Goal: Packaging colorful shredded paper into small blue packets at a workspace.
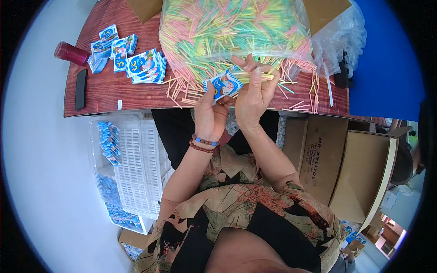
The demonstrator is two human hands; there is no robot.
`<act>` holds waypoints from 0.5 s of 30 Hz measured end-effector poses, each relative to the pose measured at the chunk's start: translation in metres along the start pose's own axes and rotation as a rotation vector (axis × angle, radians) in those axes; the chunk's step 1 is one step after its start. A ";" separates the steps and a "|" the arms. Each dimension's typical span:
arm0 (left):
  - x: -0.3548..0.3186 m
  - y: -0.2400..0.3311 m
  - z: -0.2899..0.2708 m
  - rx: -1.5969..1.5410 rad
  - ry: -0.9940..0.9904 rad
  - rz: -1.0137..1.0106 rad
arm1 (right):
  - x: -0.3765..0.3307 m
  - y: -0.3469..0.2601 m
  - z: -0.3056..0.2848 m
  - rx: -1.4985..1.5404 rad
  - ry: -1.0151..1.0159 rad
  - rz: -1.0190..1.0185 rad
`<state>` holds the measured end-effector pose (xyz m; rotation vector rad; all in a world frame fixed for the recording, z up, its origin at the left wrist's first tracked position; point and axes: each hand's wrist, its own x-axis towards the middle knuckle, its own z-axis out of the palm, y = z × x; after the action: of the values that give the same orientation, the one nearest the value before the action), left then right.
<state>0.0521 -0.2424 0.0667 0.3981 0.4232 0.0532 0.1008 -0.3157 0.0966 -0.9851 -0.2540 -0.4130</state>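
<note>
Head view: packet (223, 85) half behind fingers (255, 77)

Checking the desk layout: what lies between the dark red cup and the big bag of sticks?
In the head view, blue-and-white sachets lie between the dark red cup and the bag of sticks.

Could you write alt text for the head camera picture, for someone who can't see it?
A person's left hand and right hand hold a small blue packet and some thin sticks at the edge of a reddish table. Behind them is a clear bag of pastel sticks; more blue packets lie at left.
</note>
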 end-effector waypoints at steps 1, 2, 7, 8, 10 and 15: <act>-0.001 0.000 0.001 -0.008 -0.002 0.007 | 0.000 -0.001 0.000 0.001 0.000 0.000; 0.000 0.000 -0.001 -0.008 -0.002 0.007 | 0.001 -0.003 -0.001 -0.017 -0.061 0.028; 0.007 0.004 -0.002 0.006 -0.004 0.057 | 0.003 -0.005 -0.004 -0.139 -0.167 0.050; 0.009 0.003 0.000 0.006 -0.005 0.058 | 0.004 -0.002 -0.006 -0.154 -0.205 0.059; 0.011 0.003 0.004 0.019 -0.020 0.054 | 0.006 0.000 -0.004 -0.169 -0.242 0.067; 0.020 0.000 0.004 0.020 -0.059 0.056 | 0.016 0.003 -0.004 0.241 -0.089 0.386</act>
<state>0.0721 -0.2410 0.0622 0.4303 0.3544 0.0919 0.1163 -0.3206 0.0984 -0.7923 -0.1826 0.0149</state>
